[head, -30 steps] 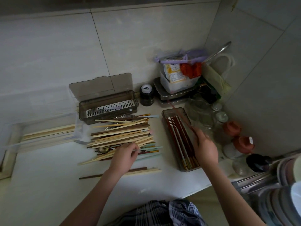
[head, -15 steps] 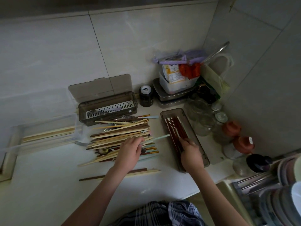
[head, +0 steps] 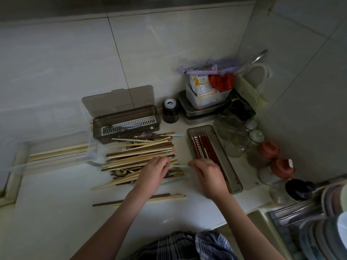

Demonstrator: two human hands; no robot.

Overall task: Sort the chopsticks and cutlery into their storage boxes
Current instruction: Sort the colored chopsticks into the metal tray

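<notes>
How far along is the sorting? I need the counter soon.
Done: dark red chopsticks lie in the right box, pale ones in the clear box. In hand: the left hand and right hand pinch a light green chopstick. Left: most of the mixed pile.

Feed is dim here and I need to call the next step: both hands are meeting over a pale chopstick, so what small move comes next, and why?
Probably the right hand should take the pale green chopstick and lay it in the grey tray of red-brown chopsticks beside it. The left hand holds its other end at the mixed chopstick pile, and a similar pale stick seems to lie in that tray.
</notes>
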